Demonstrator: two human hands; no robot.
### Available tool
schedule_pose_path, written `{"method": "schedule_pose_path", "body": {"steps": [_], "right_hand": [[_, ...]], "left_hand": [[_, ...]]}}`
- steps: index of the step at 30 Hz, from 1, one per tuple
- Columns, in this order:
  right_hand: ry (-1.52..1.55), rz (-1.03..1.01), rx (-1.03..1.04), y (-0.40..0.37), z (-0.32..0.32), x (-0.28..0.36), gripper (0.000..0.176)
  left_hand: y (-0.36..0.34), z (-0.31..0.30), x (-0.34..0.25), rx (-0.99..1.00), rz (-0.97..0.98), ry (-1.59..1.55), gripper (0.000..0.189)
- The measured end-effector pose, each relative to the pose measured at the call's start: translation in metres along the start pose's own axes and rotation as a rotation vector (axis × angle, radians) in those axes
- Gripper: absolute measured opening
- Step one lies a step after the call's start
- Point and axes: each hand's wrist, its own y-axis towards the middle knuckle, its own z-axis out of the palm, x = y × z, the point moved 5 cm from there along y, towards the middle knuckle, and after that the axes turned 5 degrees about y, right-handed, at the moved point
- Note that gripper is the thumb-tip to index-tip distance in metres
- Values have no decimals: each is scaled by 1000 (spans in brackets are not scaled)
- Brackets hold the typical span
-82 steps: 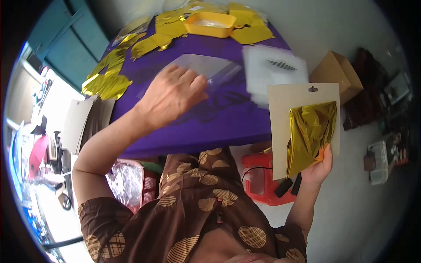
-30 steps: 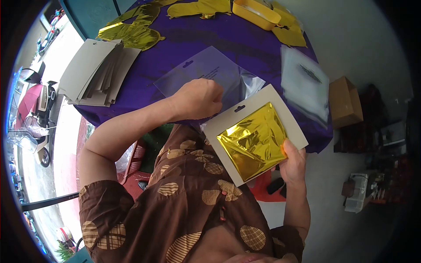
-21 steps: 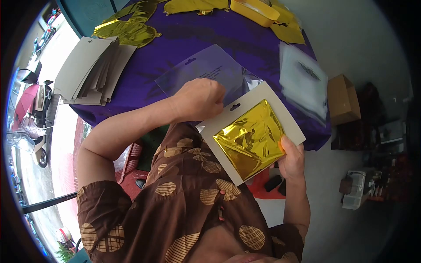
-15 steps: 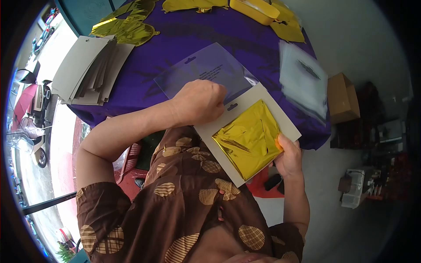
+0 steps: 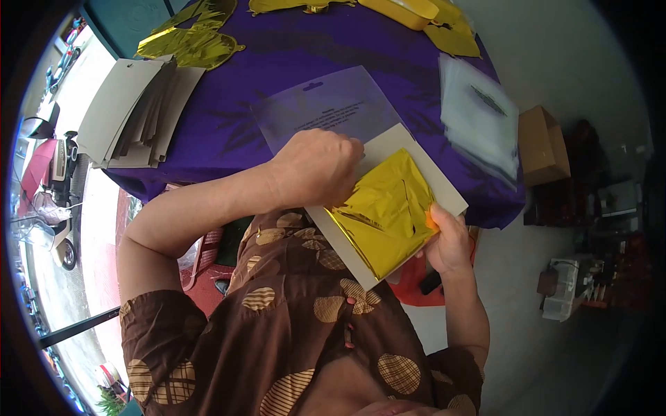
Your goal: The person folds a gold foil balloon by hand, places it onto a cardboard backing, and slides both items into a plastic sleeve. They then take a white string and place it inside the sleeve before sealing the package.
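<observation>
My left hand (image 5: pixel 320 166) is closed in a fist at the lower edge of a clear plastic bag (image 5: pixel 347 93) with a hang hole and dark printed text. Its fingertips are turned away from view. My right hand (image 5: pixel 447 243) grips the right edge of a pale cardboard backing card (image 5: pixel 449 196), thumb on top. Folded on that card is a shiny gold foil balloon (image 5: pixel 392 215). The card is tilted, its upper end beside my left fist and against the bag. An orange spot (image 5: pixel 431 220) shows at my right thumb.
On the purple-covered table (image 5: pixel 277 55) are stacked grey cards (image 5: pixel 128 111) at left and clear bags (image 5: pixel 475 114) at right. Gold foil balloons (image 5: pixel 201 48) and a yellow container (image 5: pixel 406 10) lie at the far side. A cardboard box (image 5: pixel 543 145) stands beyond the right edge.
The card and foil have shifted up and left, and my left fist now covers the card's hang hole. The clear bag has turned slightly.
</observation>
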Motion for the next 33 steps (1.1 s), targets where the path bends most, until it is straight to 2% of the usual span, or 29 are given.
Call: {"method": "schedule_pose_path", "body": {"steps": [7, 10, 14, 19, 26, 29, 33], "right_hand": [[67, -40, 7, -2, 13, -13, 38], [55, -78, -8, -4, 16, -14, 38], [67, 5, 29, -4, 9, -31, 38], [152, -45, 8, -11, 33, -29, 35], [222, -2, -24, -19, 44, -48, 33], [192, 29, 12, -21, 44, -54, 40], [230, 42, 18, -22, 47, -52, 32]], "left_hand": [[-13, -1, -5, -128, 123, 120, 22], [-26, -4, -3, -93, 82, 159, 26], [-37, -4, -8, -149, 156, 272, 23], [-50, -8, -19, -154, 229, 374, 25], [-74, -11, -9, -149, 132, 365, 22], [-80, -10, -8, -167, 123, 338, 21], [-83, -13, -8, -164, 173, 317, 18]]}}
